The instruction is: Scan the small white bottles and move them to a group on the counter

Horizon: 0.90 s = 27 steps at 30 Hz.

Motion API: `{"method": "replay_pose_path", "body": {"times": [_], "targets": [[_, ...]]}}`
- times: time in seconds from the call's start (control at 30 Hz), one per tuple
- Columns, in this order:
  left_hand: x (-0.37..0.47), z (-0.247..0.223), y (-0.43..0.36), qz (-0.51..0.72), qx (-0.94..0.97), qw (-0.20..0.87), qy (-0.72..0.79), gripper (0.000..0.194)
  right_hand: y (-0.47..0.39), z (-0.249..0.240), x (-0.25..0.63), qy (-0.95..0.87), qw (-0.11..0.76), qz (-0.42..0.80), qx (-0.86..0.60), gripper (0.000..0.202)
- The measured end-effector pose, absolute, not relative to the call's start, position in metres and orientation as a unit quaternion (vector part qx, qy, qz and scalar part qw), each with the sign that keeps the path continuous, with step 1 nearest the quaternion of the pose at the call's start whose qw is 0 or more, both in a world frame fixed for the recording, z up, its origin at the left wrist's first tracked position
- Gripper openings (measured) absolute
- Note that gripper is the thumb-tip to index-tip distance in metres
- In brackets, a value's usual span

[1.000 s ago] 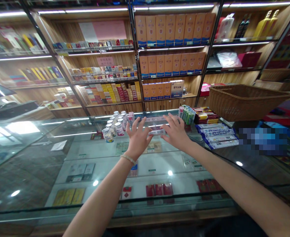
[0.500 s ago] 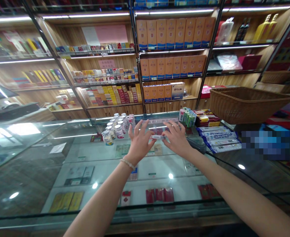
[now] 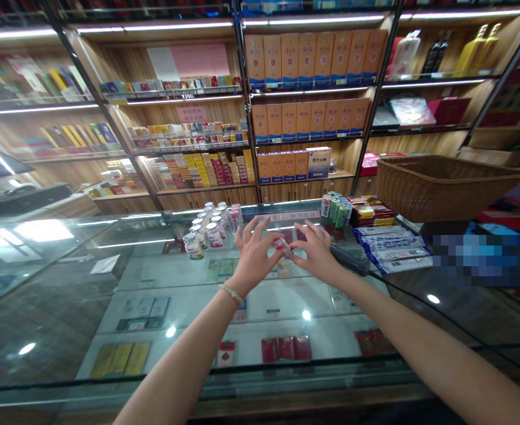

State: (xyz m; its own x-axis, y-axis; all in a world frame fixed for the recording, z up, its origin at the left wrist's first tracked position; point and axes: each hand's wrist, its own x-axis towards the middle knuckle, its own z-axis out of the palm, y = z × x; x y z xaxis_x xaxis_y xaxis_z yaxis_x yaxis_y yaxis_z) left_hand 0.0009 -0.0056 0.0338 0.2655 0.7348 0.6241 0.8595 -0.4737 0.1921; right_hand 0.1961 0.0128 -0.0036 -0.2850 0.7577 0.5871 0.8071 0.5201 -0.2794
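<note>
Above the glass counter [image 3: 242, 289], a small red-and-white pack [image 3: 283, 246] sits between my two hands; its exact kind is too small to make out. My left hand [image 3: 256, 255], with a beaded bracelet at the wrist, pinches its left side between thumb and index finger, other fingers raised. From the right, my right hand [image 3: 316, 255] pinches the other end the same way. The pack is tilted. Behind my left hand, several small bottles [image 3: 206, 227] stand in rows. A dark handheld device [image 3: 350, 260] with a cable lies just beyond my right hand.
Green and pink cans [image 3: 337, 209] stand at the counter's back, near blue-and-white packets [image 3: 392, 248]. A wicker basket [image 3: 445, 189] is at the right. Under the glass lie red packs [image 3: 286, 349] and yellow packs [image 3: 120, 360]. Shelves with orange boxes [image 3: 306, 59] line the wall.
The pack has turned in my fingers: its white narrow side faced me before, and now it is tilted with red showing. Both hands have shifted slightly.
</note>
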Motion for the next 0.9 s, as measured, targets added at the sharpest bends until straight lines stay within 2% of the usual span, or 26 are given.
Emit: {"method": "replay_pose_path", "body": {"times": [0.17,0.47,0.73,0.9], "targets": [[0.002,0.034,-0.004,-0.354,-0.769,0.077,-0.527,0.038,0.01,0.004,0.196,-0.782,0.376,-0.013,-0.497,0.011],[0.002,0.034,-0.003,-0.35,-0.761,0.081,-0.54,0.021,0.006,0.005,0.197,-0.788,0.362,-0.008,-0.498,0.011],[-0.001,0.029,-0.003,-0.317,-0.785,0.113,-0.52,0.015,0.006,0.014,0.204,-0.774,0.4,-0.07,-0.486,0.02],[0.0,0.024,-0.002,-0.304,-0.794,0.114,-0.513,0.015,0.001,0.019,0.202,-0.785,0.382,-0.1,-0.477,0.022]]}}
